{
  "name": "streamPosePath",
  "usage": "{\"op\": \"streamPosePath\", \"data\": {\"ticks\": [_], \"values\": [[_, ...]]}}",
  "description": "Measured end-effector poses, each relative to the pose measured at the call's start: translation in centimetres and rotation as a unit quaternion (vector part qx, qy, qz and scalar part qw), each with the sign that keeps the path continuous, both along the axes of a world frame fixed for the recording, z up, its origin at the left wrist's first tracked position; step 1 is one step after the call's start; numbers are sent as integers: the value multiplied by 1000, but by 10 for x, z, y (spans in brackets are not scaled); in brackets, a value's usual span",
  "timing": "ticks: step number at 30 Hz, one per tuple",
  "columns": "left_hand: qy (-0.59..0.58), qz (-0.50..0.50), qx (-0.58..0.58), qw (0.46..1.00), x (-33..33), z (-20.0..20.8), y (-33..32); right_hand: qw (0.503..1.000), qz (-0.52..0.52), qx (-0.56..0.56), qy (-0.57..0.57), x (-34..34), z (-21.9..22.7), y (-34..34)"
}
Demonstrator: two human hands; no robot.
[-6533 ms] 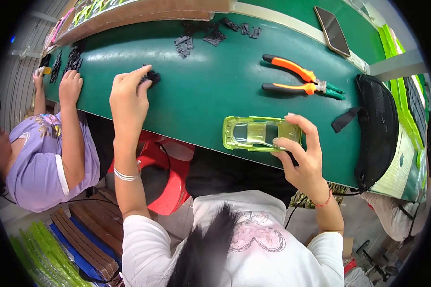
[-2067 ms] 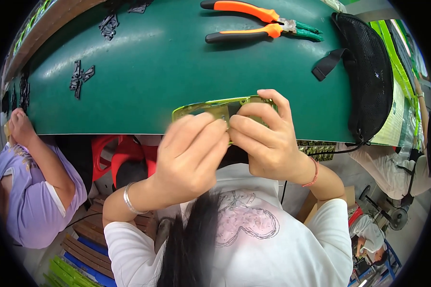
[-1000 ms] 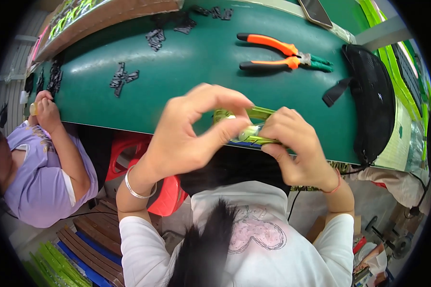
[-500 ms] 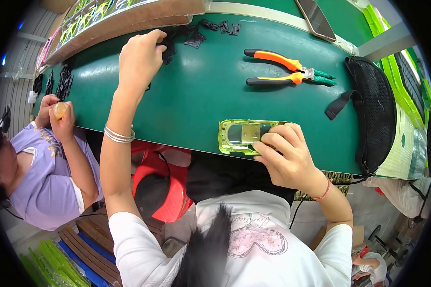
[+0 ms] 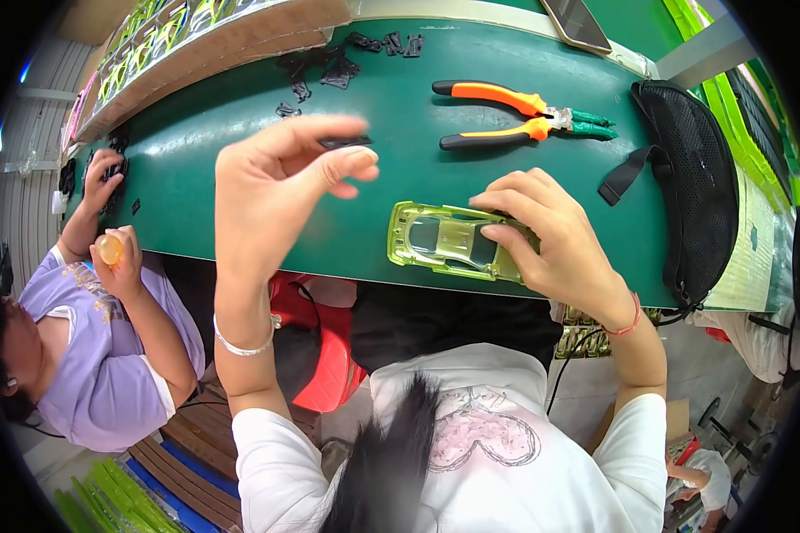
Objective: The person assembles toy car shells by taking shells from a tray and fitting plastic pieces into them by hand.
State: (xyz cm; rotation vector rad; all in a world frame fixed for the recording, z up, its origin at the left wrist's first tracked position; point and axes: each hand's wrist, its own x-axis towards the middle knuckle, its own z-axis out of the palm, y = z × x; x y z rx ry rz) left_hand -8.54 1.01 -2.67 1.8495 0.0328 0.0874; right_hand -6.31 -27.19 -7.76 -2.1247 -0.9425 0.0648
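Observation:
Near the table's front edge, my right hand [image 5: 551, 235] grips a translucent yellow-green toy car body [image 5: 449, 235] by its right end, with fingers over the top and the thumb on its side. My left hand [image 5: 293, 182] is raised over the table left of the car body, thumb and forefinger curled. A small black plastic part [image 5: 345, 141] shows between these fingers, partly hidden and blurred. Beyond this hand lies a loose pile of black plastic parts [image 5: 338, 71] on the green tabletop.
Orange-and-black pliers [image 5: 524, 115] lie beyond the car body. To the right are a black mesh case [image 5: 689, 191] with a strap and, farther back, a phone [image 5: 578, 22]. A cardboard box [image 5: 213, 53] of green parts stands far left. Another person [image 5: 107, 338] works at the left.
My left hand has drawn back from the black pile toward the car body, a black part now at its fingers. The car body has shifted slightly left in my right hand.

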Motion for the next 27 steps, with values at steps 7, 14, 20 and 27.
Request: {"op": "streamPosePath", "data": {"ticks": [7, 14, 20, 27], "values": [[-45, -22, -48, 998, -28, -10, -24, 999, -24, -2, -22, -5, -5, 7], [-108, -20, 55, 992, -37, -18, -36, 999, -37, 14, 5, -9, -7, 7], [-190, -58, 284, 938, -49, -21, -56, 991, -46, 92, -91, -13, -6, 12], [-209, -47, 231, 949, -58, -34, -61, 977, -24, 50, -207, -22, -6, 14]]}}
